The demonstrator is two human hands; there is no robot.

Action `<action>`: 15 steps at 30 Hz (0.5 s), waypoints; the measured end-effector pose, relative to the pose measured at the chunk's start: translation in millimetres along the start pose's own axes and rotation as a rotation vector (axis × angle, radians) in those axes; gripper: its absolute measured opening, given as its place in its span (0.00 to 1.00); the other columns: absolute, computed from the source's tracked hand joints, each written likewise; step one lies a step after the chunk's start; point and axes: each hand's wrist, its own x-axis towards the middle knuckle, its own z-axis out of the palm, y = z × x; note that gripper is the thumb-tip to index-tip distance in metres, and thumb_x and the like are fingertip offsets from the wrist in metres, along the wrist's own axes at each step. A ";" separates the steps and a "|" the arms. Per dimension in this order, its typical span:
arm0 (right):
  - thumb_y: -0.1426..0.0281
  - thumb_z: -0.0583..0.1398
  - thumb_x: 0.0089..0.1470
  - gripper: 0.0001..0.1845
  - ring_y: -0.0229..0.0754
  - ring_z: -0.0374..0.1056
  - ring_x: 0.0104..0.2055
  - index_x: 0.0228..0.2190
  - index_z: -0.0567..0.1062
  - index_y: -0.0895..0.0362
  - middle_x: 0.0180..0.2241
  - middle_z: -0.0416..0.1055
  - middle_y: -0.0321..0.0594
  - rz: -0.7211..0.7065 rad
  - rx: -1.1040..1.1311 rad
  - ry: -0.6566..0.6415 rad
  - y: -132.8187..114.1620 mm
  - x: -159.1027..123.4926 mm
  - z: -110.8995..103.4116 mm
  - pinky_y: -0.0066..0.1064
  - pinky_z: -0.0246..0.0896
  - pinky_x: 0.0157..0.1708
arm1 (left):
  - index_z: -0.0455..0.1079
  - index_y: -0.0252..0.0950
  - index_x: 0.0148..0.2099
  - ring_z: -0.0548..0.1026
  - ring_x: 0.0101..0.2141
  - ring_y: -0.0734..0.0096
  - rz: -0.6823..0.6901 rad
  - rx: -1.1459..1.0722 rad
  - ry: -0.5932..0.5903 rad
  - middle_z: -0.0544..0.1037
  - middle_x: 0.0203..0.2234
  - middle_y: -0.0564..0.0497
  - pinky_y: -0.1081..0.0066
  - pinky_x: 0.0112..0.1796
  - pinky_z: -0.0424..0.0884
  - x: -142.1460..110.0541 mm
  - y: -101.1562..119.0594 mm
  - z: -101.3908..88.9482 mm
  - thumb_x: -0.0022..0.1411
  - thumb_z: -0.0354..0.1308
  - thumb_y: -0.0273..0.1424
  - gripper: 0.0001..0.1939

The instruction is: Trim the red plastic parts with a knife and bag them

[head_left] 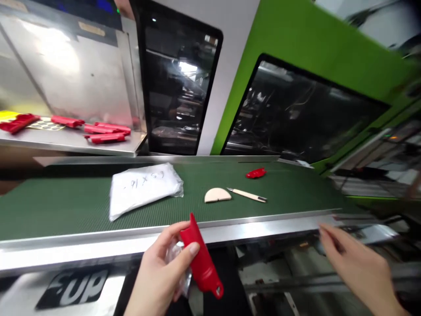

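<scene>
In the head view, my left hand [167, 267] is closed around a long red plastic part [202, 263], its thumb lying on the part's face. A small hole shows at the part's lower end. Crumpled clear plastic film [187, 281] is bunched in the same hand, behind the part. To the right, apart from the part, my right hand [358, 263] is slightly blurred, its thumb and fingers drawn together over the front edge. Whatever might be between those fingertips is too small to make out.
On the green conveyor belt [82, 197] are a white packet with handwriting [141, 186], a cream half-round piece [217, 195], a light-handled knife [248, 194] and a small red piece [256, 173]. Several red parts [107, 131] lie on a metal shelf [66, 142]. A green machine [296, 35] stands behind.
</scene>
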 end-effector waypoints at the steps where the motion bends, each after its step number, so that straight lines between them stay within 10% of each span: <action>1: 0.59 0.50 0.61 0.19 0.47 0.74 0.35 0.45 0.74 0.52 0.39 0.77 0.43 -0.043 0.028 -0.036 -17.7 13.9 15.1 0.35 0.64 0.30 | 0.69 0.39 0.49 0.56 0.13 0.89 0.006 0.017 -0.012 0.75 0.36 0.48 0.85 0.13 0.51 -1.4 0.6 -0.3 0.52 0.68 0.42 0.25; 8: 0.65 0.52 0.60 0.18 0.43 0.72 0.42 0.46 0.77 0.51 0.45 0.75 0.39 -0.491 0.238 -0.472 -87.9 98.0 97.0 0.32 0.64 0.36 | 0.68 0.38 0.52 0.55 0.14 0.88 -0.058 -0.024 -0.022 0.72 0.32 0.50 0.85 0.12 0.52 -7.5 -3.9 -5.6 0.55 0.67 0.42 0.25; 15: 0.70 0.51 0.56 0.23 0.44 0.68 0.35 0.50 0.75 0.53 0.38 0.73 0.44 -0.448 0.236 -0.447 -95.2 100.4 123.4 0.31 0.52 0.25 | 0.65 0.39 0.54 0.55 0.12 0.89 -0.084 -0.158 -0.076 0.67 0.27 0.55 0.85 0.12 0.52 -7.6 -16.3 -6.4 0.59 0.64 0.37 0.22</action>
